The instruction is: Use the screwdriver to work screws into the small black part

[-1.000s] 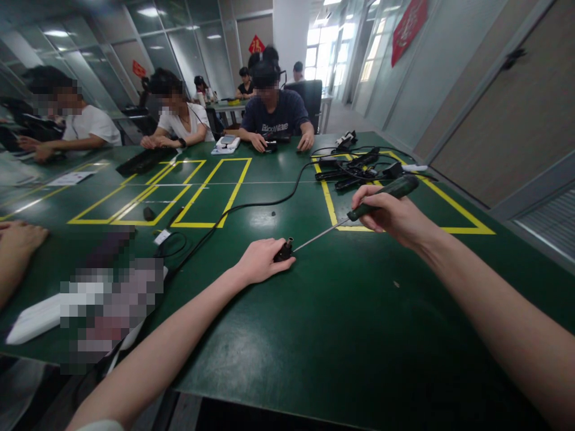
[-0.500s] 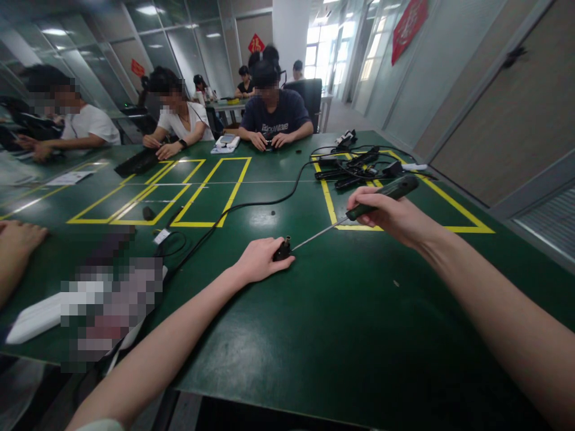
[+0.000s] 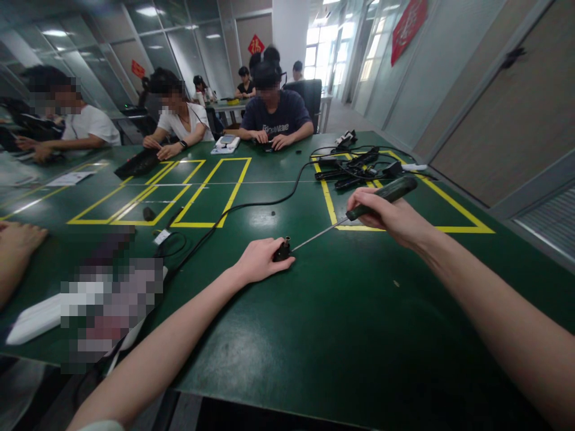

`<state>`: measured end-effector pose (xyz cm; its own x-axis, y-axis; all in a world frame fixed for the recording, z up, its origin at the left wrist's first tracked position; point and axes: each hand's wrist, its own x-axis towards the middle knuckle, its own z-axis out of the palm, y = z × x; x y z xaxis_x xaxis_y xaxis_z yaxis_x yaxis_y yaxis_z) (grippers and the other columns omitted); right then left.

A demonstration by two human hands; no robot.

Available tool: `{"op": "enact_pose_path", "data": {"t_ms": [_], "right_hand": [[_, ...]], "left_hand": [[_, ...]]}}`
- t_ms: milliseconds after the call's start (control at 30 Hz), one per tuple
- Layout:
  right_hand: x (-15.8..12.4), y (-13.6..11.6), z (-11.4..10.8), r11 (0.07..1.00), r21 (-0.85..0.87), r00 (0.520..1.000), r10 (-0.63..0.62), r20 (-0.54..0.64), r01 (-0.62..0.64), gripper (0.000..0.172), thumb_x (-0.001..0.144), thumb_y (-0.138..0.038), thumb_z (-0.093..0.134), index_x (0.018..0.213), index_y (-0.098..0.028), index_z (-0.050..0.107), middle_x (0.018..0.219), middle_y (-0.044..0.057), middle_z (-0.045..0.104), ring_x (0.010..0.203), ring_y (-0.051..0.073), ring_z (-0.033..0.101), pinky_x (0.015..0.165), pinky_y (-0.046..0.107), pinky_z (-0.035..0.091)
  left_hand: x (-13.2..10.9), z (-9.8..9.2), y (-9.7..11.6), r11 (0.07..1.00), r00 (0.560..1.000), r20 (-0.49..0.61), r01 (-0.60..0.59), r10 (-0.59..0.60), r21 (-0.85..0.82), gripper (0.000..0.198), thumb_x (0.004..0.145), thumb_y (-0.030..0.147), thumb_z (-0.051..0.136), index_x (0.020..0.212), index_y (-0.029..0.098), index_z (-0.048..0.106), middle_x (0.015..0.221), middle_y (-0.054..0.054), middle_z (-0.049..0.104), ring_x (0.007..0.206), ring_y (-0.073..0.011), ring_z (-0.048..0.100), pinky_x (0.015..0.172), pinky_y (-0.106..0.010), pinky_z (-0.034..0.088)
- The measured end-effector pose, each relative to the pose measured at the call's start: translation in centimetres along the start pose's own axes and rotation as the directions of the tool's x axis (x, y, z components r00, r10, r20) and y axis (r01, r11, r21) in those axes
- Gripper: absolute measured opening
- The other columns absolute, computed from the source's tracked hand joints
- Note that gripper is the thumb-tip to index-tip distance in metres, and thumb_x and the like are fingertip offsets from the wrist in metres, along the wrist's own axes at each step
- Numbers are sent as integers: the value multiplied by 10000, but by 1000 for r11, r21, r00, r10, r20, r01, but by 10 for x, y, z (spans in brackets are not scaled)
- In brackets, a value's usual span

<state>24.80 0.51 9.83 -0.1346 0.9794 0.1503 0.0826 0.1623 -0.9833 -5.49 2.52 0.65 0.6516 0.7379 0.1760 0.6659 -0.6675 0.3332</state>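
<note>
On the green table, my left hand [image 3: 263, 261] grips a small black part [image 3: 281, 251] with a short metal tube standing up from it. Fingers and thumb close round its sides, so much of it is hidden. My right hand [image 3: 381, 209] is wrapped round the dark green handle of a screwdriver [image 3: 398, 188]. Its long thin shaft slants down to the left, and the tip meets or nearly meets the right side of the black part. Whether the tip sits in a screw is too small to make out.
A heap of black parts and cables [image 3: 359, 167] lies behind my right hand, inside yellow tape [image 3: 467, 218]. One black cable [image 3: 256, 203] crosses the table. A white object [image 3: 40, 314] lies at the left, near another person's hand [image 3: 22, 239]. Several people sit across the table.
My hands, the screwdriver and the black part hold almost the same place. Across the table, a co-worker's hands have shifted slightly.
</note>
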Motion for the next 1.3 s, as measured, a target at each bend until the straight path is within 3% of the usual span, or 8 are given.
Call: {"op": "enact_pose_path", "data": {"t_ms": [133,333,500,567,733,867,1100,1300], "right_hand": [[-1,-1,2,999,38,1000,21,10,-21,359,750,-447,886,725,-217,612,465,-115,350,415,49,252,434,217,139],[-2,-6,-3,999,33,999,10,37,-11,328,619,-325,965,740,-193,690,530,-60,492,496,79,386,483,241,246],[-1,-6,-6,994,108,998,17,60,-23,501,735,-667,867,697,-196,699,636,7,539,548,108,413,524,284,319],[0,-5,-6,996,88,999,20,46,-24,529,792,-711,797,707,-195,716,621,19,529,554,125,417,522,298,323],[0,-6,-7,1000,29,1000,-7,6,7,280,743,-440,852,804,-196,729,721,14,582,591,120,471,532,277,363],[-2,-9,-7,1000,3,999,-30,31,30,258,674,-368,864,711,-191,680,688,9,594,601,118,523,549,260,400],[-3,-7,-5,999,-33,1000,28,4,-28,316,777,-446,837,714,-200,649,458,-86,368,413,48,256,435,236,108],[-4,-10,-6,1000,-10,999,-18,31,18,298,634,-314,925,762,-198,683,558,-55,488,513,77,384,482,238,254]], "left_hand": [[0,1,0,1000,1000,-2,-2,2,13,375,1023,550,622,863,217,561,750,-9,625,674,-190,590,651,-277,396],[1,1,0,999,1000,4,-6,6,39,370,1024,537,627,861,212,560,756,-11,636,671,-187,597,640,-276,391],[1,0,2,998,1000,15,5,-6,67,361,1028,519,631,855,209,566,758,-12,644,667,-185,601,642,-274,388],[0,0,2,997,1000,12,5,-6,72,359,1028,521,631,860,209,571,753,-11,648,667,-187,607,641,-273,388],[0,-1,2,996,1000,17,11,-12,85,361,1028,529,633,872,207,586,736,-10,652,661,-190,617,643,-270,387],[0,-1,4,996,1000,17,10,-12,88,364,1030,535,630,876,206,597,740,-12,661,663,-193,630,642,-268,392],[0,0,4,996,1000,12,13,-14,92,370,1025,542,637,874,205,605,737,-16,664,661,-199,640,636,-274,387],[0,0,4,995,1000,12,4,-6,102,366,1029,545,627,896,204,622,755,-25,685,672,-200,649,644,-270,402]]}}
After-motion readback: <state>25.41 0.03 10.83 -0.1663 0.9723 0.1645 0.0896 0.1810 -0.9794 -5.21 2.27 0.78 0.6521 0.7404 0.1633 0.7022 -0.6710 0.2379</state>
